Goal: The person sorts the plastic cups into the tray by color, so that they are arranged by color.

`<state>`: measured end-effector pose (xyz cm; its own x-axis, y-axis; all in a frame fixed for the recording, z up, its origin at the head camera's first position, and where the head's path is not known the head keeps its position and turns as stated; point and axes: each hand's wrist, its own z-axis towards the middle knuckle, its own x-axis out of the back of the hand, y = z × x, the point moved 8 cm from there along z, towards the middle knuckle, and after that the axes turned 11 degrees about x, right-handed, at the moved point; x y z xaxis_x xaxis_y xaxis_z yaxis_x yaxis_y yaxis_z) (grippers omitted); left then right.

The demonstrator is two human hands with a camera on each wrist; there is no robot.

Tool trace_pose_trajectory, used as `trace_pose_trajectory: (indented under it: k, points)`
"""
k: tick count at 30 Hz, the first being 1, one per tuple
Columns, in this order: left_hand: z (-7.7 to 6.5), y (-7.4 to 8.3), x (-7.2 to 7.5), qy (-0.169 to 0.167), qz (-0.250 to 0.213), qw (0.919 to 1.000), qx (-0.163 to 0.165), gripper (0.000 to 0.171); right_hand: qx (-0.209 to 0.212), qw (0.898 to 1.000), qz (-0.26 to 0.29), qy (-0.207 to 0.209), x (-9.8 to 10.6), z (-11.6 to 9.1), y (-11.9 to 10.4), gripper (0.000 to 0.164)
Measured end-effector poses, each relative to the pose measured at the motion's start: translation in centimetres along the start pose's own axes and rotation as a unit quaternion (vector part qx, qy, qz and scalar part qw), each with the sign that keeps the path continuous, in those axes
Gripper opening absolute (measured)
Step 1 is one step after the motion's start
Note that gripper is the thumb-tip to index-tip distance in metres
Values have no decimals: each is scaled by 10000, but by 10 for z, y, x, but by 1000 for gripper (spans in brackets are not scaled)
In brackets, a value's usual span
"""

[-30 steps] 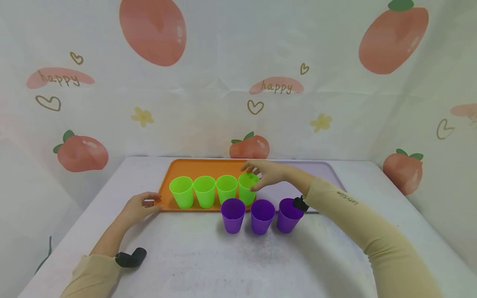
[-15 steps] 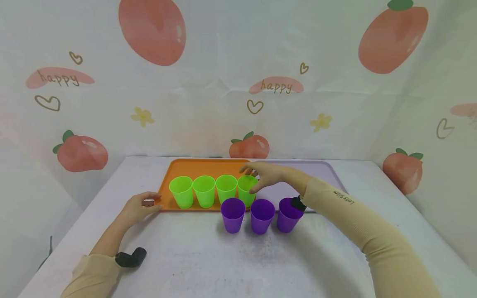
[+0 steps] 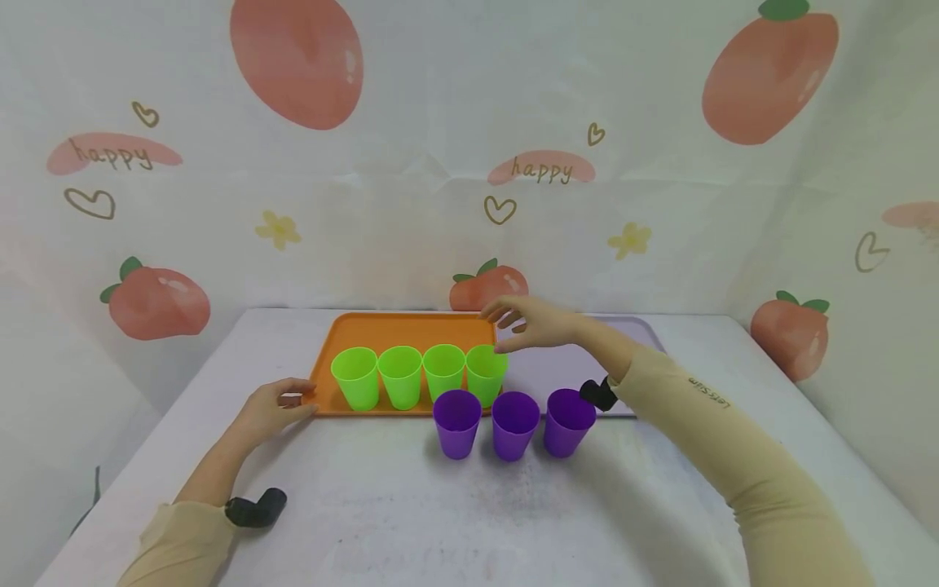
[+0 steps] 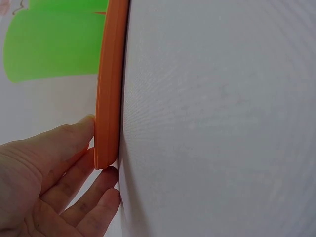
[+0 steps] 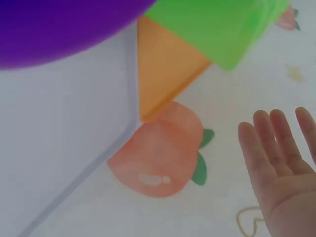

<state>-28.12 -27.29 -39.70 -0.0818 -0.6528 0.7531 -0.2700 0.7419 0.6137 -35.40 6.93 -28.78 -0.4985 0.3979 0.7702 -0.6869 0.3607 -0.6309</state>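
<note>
My left hand [image 3: 267, 412] rests at the left end of the orange tray [image 3: 399, 328]. In the left wrist view, its thumb and fingers [image 4: 101, 215] touch the rim at the tray's front corner. Several bright green cups stand upright in a row along the tray's front; the rightmost green cup [image 3: 487, 377] is close beneath my right hand [image 3: 541, 324]. That hand hovers over the rim with nothing in it, and the right wrist view shows its fingers extended [image 5: 284, 136]. Three purple cups [image 3: 516, 426] stand upright in a row before the trays.
A pale lavender tray [image 3: 546, 379] adjoins the orange one on the right, under my right forearm. The white table [image 3: 352, 505] meets a fruit-printed cloth backdrop [image 3: 411, 179] at the back. Black wrist devices [image 3: 257, 509] sit at both cuffs.
My right hand has let go of the rightmost green cup and risen above it, shifting slightly right. That cup and the others stay in place. My left hand keeps its position at the tray.
</note>
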Motion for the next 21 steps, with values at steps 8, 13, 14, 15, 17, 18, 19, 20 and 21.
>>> trace_pose_trajectory:
  k: [8, 13, 14, 15, 17, 18, 19, 20, 21]
  points:
    - [1, 0, 0, 5, -13, 10000, -65, 48, 59, 9955, 24, 944, 25, -29, -1, 36]
    - [2, 0, 0, 12, 19, 10000, -77, 48, -50, 9881, 56, 1535, 34, -59, 12, 31]
    - [2, 0, 0, 21, 22, 10000, -89, 48, -102, 9862, 43, 1650, 35, -66, 16, 31]
    - [2, 0, 0, 25, 22, 9999, -100, 48, -172, 9841, 8, 1769, 37, -74, 20, 31]
    - [2, 0, 0, 14, 21, 9999, -116, 48, -369, 9792, -112, 1994, 40, -89, 28, 30]
    - [1, 0, 0, 15, 16, 9999, -128, 48, -492, 9764, -163, 2096, 41, -97, 33, 30]
    - [1, 0, 1, 9, 14, 9999, -139, 48, -608, 9737, -202, 2186, 42, -105, 37, 30]
    - [1, 0, 0, 0, 8, 9999, -139, 49, -728, 9710, -257, 2264, 43, -114, 41, 30]
    - [1, 0, 0, -10, 11, 9999, -136, 49, -851, 9681, -300, 2337, 44, -122, 45, 31]
